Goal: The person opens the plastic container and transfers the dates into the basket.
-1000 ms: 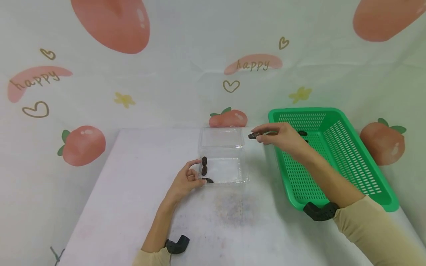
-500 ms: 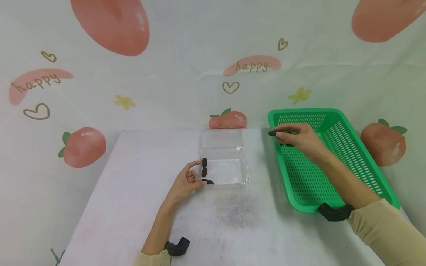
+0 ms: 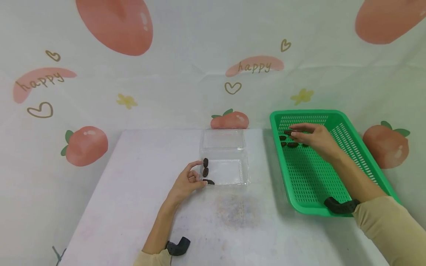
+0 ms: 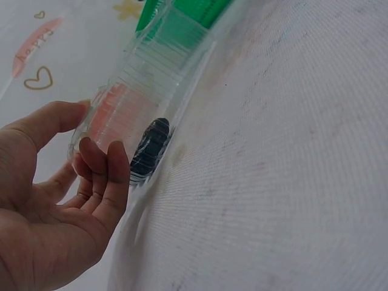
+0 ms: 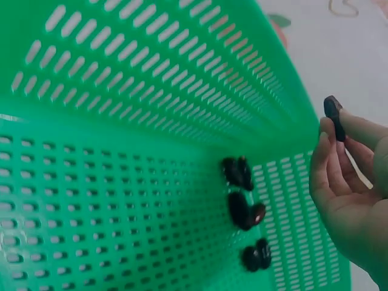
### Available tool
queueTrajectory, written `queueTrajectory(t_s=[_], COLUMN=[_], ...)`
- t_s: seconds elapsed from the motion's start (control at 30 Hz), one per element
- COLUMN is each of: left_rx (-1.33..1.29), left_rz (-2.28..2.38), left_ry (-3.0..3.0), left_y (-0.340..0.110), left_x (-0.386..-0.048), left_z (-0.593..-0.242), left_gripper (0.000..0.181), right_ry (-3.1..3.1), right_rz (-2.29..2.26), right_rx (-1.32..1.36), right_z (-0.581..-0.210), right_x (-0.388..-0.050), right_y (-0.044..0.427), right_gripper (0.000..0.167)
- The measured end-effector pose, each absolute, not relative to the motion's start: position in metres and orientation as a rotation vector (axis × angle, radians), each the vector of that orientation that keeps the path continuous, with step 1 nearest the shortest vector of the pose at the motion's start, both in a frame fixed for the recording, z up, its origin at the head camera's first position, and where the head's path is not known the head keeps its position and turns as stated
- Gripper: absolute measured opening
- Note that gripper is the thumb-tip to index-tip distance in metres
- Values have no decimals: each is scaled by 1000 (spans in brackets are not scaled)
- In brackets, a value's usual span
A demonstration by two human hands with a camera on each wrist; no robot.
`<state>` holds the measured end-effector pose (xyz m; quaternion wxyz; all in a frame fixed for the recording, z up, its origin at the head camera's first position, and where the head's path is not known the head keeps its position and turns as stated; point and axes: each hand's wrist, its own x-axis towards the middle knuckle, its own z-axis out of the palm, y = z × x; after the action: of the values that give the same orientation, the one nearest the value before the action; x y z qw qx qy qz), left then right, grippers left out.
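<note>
3 pieces (image 3: 205, 162) in box (image 3: 227, 171) | left hand (image 3: 182, 184): fingers gripping box side | right hand (image 3: 314, 136): fingers pinching 1 dark piece (image 3: 287, 132) at far-left corner of basket (image 3: 306, 111) | best: light pinch, box steady

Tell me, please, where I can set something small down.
Bare table lies left of the left hand, and in front of the clear box; a narrow strip runs between box and green basket. The box's middle and right are free; three dark pieces crowd its left side. The basket's far end is crowded by more dark pieces and the right hand.
</note>
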<state>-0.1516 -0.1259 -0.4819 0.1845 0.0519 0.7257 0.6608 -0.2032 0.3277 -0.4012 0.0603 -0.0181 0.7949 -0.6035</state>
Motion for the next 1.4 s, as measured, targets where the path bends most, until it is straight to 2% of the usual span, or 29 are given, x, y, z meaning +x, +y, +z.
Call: queueTrajectory(t_s=[0.33,0.7,1.4], left_rx=[119,113,108], left_rz=[1883,1896,1908], left_ry=[2040,2017,2005], left_y=[-126,-125,-124], left_x=[-151,-150,-149], left_z=[-483,-481,-480], left_gripper=[76,77,77], right_ry=[2472,2550,2373], right_rz=[-1526,-1295,-1328], right_rx=[-165,-136,-112], right_z=[-424,-441,-455], right_x=[-213,-215,-219], right_y=[351,348,348], right_gripper=[47,46,42])
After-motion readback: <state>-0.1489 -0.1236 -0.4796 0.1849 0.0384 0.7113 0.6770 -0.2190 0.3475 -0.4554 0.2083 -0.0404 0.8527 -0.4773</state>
